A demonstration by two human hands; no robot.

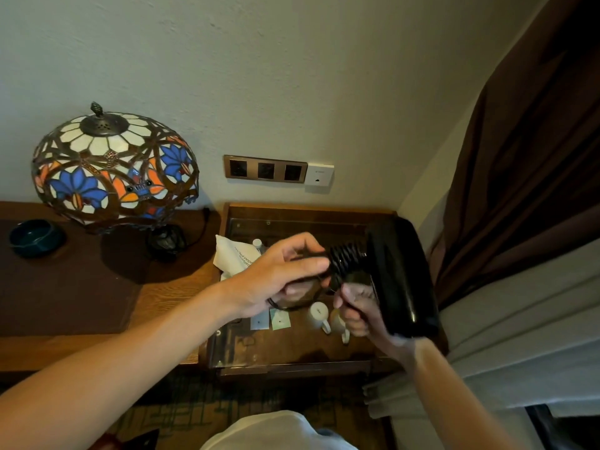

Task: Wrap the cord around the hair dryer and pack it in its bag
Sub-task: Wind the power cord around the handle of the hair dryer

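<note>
Left grip [285, 274] pinches the black coiled cord [344, 259], wound round the glossy black hair dryer [402, 277], whose handle the right grip [357, 308] clasps above the glass-topped wooden bench [292, 349]. Slack tension could let coils spring loose; a snagged trailing loop might topple the white cups [319, 315].

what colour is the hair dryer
Black, body and wound cord alike; the hair dryer shows clearly in the head view.

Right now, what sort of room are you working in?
Likely a hotel guest room. A glass-topped cabinet displays two white mugs and sachets, a stained-glass lamp stands on the wooden desk, and a wall socket panel sits beside heavy brown curtains.
</note>
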